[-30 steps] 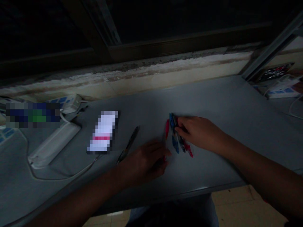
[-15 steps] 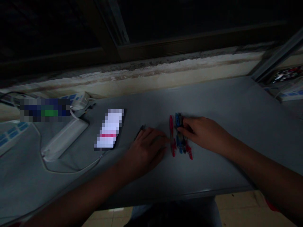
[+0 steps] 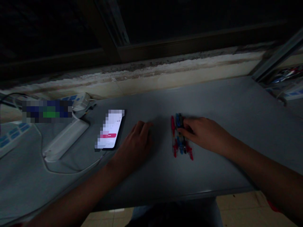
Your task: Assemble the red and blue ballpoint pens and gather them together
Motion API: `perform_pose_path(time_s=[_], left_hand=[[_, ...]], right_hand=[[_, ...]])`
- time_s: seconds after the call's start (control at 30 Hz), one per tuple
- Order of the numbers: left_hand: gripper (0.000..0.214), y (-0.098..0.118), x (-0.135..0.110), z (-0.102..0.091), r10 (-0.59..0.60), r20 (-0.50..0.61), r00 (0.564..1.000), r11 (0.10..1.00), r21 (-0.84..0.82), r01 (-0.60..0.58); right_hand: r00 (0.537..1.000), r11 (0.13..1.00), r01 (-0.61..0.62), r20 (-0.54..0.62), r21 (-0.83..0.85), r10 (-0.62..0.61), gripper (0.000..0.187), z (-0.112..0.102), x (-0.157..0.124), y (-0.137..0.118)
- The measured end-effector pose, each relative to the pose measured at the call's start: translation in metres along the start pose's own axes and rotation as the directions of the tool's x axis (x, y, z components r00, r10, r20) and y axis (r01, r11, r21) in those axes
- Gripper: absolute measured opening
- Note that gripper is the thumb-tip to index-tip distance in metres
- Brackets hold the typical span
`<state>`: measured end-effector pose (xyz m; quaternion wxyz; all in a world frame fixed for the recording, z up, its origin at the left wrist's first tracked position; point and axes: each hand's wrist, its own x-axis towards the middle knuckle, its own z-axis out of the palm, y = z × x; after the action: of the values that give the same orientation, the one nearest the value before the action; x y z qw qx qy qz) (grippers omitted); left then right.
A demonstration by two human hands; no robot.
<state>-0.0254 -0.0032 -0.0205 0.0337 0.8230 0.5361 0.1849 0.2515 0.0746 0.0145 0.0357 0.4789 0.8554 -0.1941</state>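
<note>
Pens (image 3: 181,137) lie bunched on the desk (image 3: 220,101), touched by the curled right hand (image 3: 201,134), its grip unclear; the left hand (image 3: 134,146), empty and loosely spread, rests flat just beside a phone (image 3: 110,129).

Phone screen (image 3: 109,129) pixelated, text unreadable. Pen bundle (image 3: 181,148) partly covered by right hand (image 3: 201,134); pen count too small to tell. Object under blurred patch (image 3: 47,111) unidentifiable. Printed item (image 3: 287,74) at upper right cut off by frame edge.
</note>
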Motion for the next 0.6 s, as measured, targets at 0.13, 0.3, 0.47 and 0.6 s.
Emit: perform_pose_path(time_s=[0.13,0.3,0.47,0.6], left_hand=[[0.027,0.003,0.002,0.0,0.036,-0.009,0.999,0.99,-0.136,-0.037],[0.016,0.015,0.004,-0.001,0.104,-0.149,0.983,0.943,-0.3,-0.145],[0.014,0.029,0.0,-0.003,0.204,-0.265,0.943,0.849,-0.431,-0.305],[0.017,0.038,-0.003,-0.004,0.258,-0.329,0.909,0.789,-0.471,-0.394]], right_hand=[[1.0,1.0,0.0,-0.01,0.019,0.001,0.032,0.001,0.0,0.001],[0.976,0.987,0.113,-0.197,0.113,-0.089,0.032,0.002,-0.001,0.001],[0.884,0.83,0.436,-0.341,0.348,-0.321,0.021,0.0,-0.01,-0.007],[0.843,0.725,0.538,-0.286,0.431,-0.456,0.014,0.003,-0.017,-0.015]])
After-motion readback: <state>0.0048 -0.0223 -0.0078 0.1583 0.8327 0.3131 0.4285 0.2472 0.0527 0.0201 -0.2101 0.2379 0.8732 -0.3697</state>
